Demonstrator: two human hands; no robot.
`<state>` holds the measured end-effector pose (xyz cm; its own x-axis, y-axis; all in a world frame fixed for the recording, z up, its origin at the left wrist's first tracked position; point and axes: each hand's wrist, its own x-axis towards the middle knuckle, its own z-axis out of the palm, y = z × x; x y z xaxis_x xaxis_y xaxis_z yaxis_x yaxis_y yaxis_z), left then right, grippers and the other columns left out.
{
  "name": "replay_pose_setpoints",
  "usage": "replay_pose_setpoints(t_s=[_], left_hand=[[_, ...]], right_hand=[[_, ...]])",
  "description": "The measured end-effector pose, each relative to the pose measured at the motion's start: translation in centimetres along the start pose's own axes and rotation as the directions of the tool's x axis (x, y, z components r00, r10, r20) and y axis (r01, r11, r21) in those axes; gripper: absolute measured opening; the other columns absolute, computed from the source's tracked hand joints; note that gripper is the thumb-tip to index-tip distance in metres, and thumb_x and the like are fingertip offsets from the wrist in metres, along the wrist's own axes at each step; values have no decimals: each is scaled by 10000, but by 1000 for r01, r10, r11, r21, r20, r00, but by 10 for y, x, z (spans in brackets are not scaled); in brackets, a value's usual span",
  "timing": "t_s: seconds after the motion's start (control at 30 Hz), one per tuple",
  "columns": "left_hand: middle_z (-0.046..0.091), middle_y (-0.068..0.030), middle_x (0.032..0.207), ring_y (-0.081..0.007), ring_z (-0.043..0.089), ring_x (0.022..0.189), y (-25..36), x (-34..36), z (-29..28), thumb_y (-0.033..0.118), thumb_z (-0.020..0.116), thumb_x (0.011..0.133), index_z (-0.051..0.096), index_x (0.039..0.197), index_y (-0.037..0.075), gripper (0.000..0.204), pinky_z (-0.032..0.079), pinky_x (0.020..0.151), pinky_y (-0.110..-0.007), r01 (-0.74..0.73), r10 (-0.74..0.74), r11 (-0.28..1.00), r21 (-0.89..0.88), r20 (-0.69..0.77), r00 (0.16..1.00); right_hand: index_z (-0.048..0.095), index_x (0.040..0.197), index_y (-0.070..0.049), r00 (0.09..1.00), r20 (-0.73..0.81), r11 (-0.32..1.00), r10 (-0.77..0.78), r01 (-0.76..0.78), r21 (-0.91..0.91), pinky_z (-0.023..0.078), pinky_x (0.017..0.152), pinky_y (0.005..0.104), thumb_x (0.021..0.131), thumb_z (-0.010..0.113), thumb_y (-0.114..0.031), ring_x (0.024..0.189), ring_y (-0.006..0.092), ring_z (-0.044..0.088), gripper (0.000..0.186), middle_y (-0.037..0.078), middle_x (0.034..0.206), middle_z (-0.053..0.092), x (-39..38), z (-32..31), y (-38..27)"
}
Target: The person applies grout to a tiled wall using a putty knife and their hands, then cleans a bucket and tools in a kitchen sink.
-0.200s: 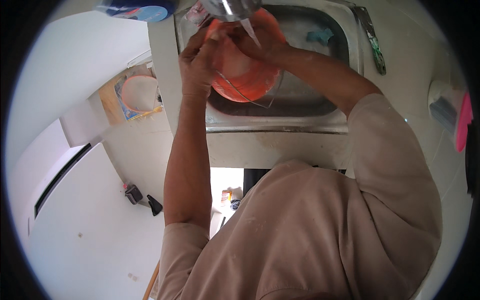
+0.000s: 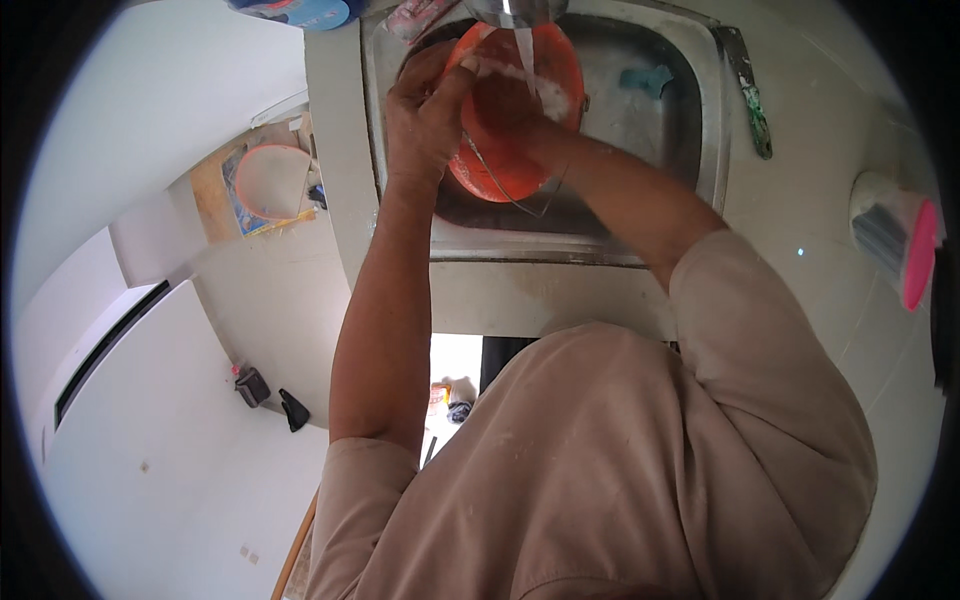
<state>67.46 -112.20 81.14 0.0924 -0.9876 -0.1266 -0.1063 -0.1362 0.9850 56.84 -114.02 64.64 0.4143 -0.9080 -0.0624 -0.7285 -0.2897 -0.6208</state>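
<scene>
An orange bucket (image 2: 484, 184) with a thin wire handle tilts inside the steel sink (image 2: 608, 248), under a running tap (image 2: 515, 10). Water (image 2: 527, 60) falls into it. My left hand (image 2: 425, 118) is closed around the bucket's left rim, its thumb over the edge. Inside the bucket is my right hand (image 2: 528, 138), lowered near the water stream; its fingers are hidden and blurred, so whether they hold anything cannot be made out. Whitish residue marks the bucket's inner wall.
A blue-green scrap (image 2: 645, 80) lies in the sink's right side. On the right counter are a stained scraper (image 2: 750, 100) and a clear container with a pink lid (image 2: 918, 255). A reddish packet (image 2: 415, 18) sits behind the sink. Another bucket (image 2: 275, 182) stands on the floor at left.
My right hand has moved down and deeper into the bucket, away from the far rim. My left hand keeps its hold. The whole view has shifted slightly.
</scene>
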Motion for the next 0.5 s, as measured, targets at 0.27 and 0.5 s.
replay_pose_setpoints(t_s=[0.27,0.5], left_hand=[[663,-106,1194,-187,598,1102,4,-7,-21,187,698,860,701,1149,-38,367,442,971,-306,212,-222,957,-200,-26,975],[686,-93,1109,-182,622,1021,-4,-11,-14,195,697,869,710,1140,-21,347,476,904,-294,-14,8,991,-133,-51,999]], right_hand=[[736,965,-50,841,540,992,-20,84,-95,530,885,435,811,598,-124,1004,317,692,219,154,1018,715,-48,-63,-4],[660,1166,-64,758,14,671,-653,587,-453,489,999,396,871,567,-146,1137,265,626,320,87,1189,661,12,-125,13]])
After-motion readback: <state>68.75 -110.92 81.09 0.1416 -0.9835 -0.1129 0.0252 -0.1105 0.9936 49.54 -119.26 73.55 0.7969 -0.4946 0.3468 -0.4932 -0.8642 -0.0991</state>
